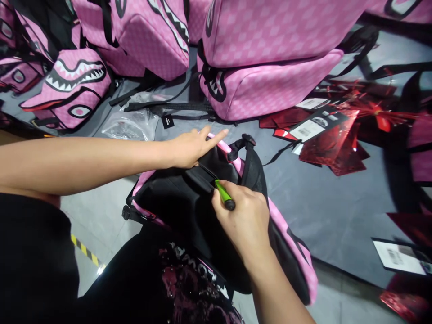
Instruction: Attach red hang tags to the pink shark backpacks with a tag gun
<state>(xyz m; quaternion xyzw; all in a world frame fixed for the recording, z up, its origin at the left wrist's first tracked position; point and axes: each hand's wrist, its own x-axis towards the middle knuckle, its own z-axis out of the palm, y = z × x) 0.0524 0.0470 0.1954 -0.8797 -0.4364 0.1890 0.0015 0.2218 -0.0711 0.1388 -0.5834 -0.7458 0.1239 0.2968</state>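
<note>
A black and pink backpack [175, 193] lies with its black back side up, across the table's near edge and against my body. My right hand [245, 211] is closed around a slim tool with a green handle and black end [224, 195]. The tool's front end meets the black back panel; its tip is hard to make out. My left hand [192, 146] rests on the top part of the backpack, just beyond the tool, with its fingers stretched and apart. A black shoulder strap [254, 168] runs along the backpack's right side.
More pink checked backpacks [270, 85] stand along the back of the grey table [303, 216]. A smaller pink bag with a shark mouth [72, 90] sits at the left. Clear plastic wrap [130, 123] and red foil pieces with hang tags [330, 144] lie nearby.
</note>
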